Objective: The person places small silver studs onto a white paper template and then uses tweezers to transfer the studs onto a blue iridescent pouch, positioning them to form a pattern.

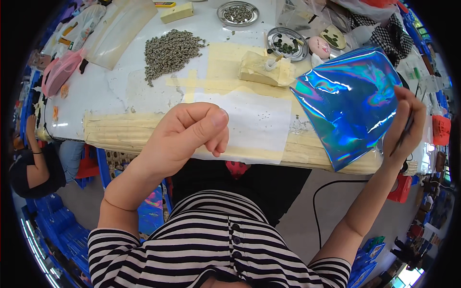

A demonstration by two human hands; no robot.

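My left hand is closed above the near edge of the table, its thumb pressed against curled fingers. What it holds, if anything, is hidden. Beneath and beside it lies a white paper sheet with several tiny dark specks on it. At the right, my right hand closes around a thin dark tool, perhaps tweezers. Its fingers overlap the right side of a shiny blue holographic sheet; whether they grip that sheet, I cannot tell.
Beyond the paper lie a heap of small grey-brown pieces, a tape-wrapped block, a round dish of dark green pieces and another dish. A pink pouch sits at far left. Another person's arm shows there.
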